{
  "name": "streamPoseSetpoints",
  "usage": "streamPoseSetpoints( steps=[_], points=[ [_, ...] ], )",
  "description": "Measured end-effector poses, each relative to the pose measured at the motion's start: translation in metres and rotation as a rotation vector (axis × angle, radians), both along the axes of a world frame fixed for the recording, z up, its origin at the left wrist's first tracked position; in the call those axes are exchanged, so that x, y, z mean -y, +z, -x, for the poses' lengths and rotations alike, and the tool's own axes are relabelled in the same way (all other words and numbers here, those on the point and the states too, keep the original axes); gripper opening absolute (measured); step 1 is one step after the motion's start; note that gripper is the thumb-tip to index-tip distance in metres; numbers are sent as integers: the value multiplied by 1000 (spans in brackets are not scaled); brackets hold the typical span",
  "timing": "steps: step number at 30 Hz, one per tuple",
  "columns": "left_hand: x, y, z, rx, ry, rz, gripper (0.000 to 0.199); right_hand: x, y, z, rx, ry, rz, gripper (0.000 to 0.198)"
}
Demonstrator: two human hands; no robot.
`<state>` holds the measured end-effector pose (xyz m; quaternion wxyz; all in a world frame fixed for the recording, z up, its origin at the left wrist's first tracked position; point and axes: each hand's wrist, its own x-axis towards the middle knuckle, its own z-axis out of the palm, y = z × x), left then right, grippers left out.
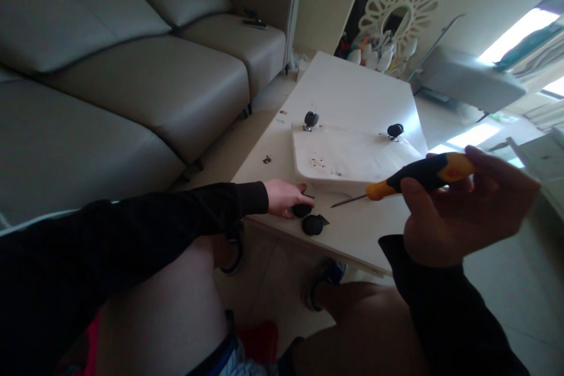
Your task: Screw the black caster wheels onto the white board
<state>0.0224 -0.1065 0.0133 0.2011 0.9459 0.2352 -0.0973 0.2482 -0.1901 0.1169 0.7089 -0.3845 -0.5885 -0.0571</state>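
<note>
Screwdriver in right grip, casters, table

The scene is taken in by a single camera worn on the head, aimed forward and down over the thighs, which are shown at the bottom of the frame. The white table is viewed obliquely from above across the centre, with the sofa caught at upper left and the petal-rimmed mirror, farther off, at upper right. The right hand, at right, is seen closer to the lens than the left hand, near mid-frame.
</note>
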Motion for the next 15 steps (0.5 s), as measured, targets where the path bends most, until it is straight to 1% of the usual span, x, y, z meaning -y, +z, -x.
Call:
streamPoseSetpoints(
  steps=[4,7,11,15],
  points=[
    [-1,3,1,-31,32,-4,62,1,-2,-3,32,6,7,65],
    [-2,-1,3,-8,46,11,58,0,-4,-5,67,-6,8,67],
    [-6,-4,6,8,13,10,53,0,-4,-5,40,31,-11,66],
    [-10,3,12,48,-14,56,57,2,-3,-3,73,22,3,66]
  ],
)
